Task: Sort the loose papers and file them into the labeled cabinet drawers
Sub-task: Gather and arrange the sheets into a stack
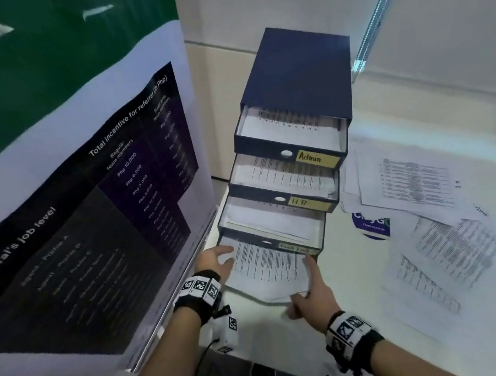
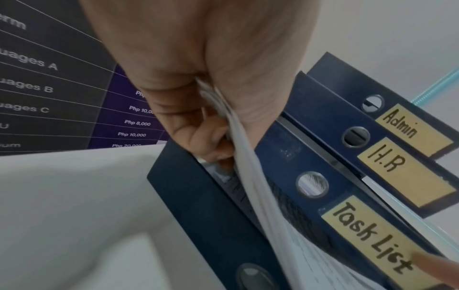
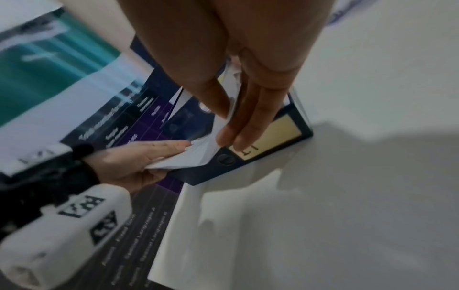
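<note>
A dark blue cabinet (image 1: 295, 70) stands on the white table with its drawers pulled out in steps. Yellow labels read Admin (image 1: 314, 158), H.R (image 1: 300, 202) and Task List (image 2: 372, 239); the bottom drawer (image 3: 198, 174) is marked IT (image 3: 250, 150). Both hands hold one stack of printed papers (image 1: 267, 267) over that bottom drawer. My left hand (image 1: 219, 257) grips the stack's left edge, fingers curled under it. My right hand (image 1: 311, 289) pinches its near right corner, which bends down. The stack hides the drawer's inside.
Several loose printed sheets (image 1: 421, 183) lie spread over the table right of the cabinet, with more sheets (image 1: 445, 262) nearer me. A large poster board (image 1: 76, 201) stands close along the left. A blue round sticker (image 1: 372, 225) shows under the sheets.
</note>
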`<state>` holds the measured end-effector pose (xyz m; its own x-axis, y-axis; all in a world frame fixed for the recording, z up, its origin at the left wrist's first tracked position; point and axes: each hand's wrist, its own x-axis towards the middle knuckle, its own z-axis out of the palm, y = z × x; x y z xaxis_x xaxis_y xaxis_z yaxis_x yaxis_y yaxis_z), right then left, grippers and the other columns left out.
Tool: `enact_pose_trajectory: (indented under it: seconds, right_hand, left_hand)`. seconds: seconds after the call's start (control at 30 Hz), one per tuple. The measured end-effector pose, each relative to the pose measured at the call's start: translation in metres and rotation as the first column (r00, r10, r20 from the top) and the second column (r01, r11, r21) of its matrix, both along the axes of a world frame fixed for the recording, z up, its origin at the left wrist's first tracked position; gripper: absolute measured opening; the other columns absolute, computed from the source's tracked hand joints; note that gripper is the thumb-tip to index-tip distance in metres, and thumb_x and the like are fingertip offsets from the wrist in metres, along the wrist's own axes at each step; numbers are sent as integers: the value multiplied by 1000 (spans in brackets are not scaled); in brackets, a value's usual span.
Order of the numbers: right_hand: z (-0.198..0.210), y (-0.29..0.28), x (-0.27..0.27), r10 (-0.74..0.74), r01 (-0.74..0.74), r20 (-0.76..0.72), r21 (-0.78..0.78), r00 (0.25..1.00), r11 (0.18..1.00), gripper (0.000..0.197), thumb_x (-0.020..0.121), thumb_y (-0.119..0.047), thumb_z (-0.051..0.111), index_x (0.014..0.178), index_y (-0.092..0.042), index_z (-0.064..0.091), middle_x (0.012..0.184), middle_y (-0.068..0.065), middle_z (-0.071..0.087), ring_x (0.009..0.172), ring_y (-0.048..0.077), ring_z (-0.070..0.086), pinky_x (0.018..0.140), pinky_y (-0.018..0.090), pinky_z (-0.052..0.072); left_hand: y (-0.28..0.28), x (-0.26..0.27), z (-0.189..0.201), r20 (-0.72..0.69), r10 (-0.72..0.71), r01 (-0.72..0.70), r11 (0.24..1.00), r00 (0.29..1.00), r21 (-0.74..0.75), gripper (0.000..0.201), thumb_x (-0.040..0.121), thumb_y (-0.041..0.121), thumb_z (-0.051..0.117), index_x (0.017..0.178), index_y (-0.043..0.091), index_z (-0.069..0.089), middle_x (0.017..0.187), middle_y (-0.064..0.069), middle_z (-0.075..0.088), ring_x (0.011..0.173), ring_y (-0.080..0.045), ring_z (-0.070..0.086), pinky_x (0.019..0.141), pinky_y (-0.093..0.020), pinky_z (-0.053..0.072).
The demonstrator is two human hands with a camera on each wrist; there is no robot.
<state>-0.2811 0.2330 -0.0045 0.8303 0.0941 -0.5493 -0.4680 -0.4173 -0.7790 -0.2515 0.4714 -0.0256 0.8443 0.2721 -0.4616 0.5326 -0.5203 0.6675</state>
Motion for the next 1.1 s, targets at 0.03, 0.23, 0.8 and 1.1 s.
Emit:
enact_pose_trajectory:
  seconds: [0.03, 0.23, 0.8, 1.1]
  right_hand:
    - [-3, -1, 4, 84, -81, 41, -77, 996, 994, 67, 87, 3, 50, 143, -29, 32, 96, 21, 69, 53, 14, 69, 51, 22, 55]
    - [-19, 1, 32, 170, -163, 20, -192, 985, 968, 27, 87, 0, 56, 110, -6, 70, 80, 13, 71, 48, 0, 64, 58, 17, 57]
    - [-37, 12, 82, 517, -472, -74, -532, 853, 703, 48, 96, -17, 52, 142, -5, 44, 145, 17, 47, 133, 31, 45, 109, 32, 33]
    - [7, -56, 87, 281, -278, -121, 39, 952, 960, 18, 93, -9, 60, 106, -11, 72, 80, 12, 74, 65, 18, 69, 69, 31, 60]
  left_hand:
    - [0, 3, -2, -11, -50, 51, 999, 999, 13, 36, 90, 20, 66, 126, 20, 64, 138, 2, 58, 127, -18, 52, 102, -19, 36]
    - [6, 15, -11, -34, -195, 197, 979, 980, 49, 71, 78, 30, 79, 142, 19, 49, 145, 1, 50, 133, -19, 46, 105, -22, 32]
    - [-23, 61, -47, -241, -381, 445, 833, 892, 328, 43, 92, 13, 59, 133, 7, 51, 135, -15, 55, 124, -28, 53, 106, -32, 41]
    - [-47, 75, 27, -419, -600, 719, 656, 681, 230, 29, 94, 30, 54, 120, 26, 68, 120, 4, 66, 113, -20, 62, 92, -24, 48]
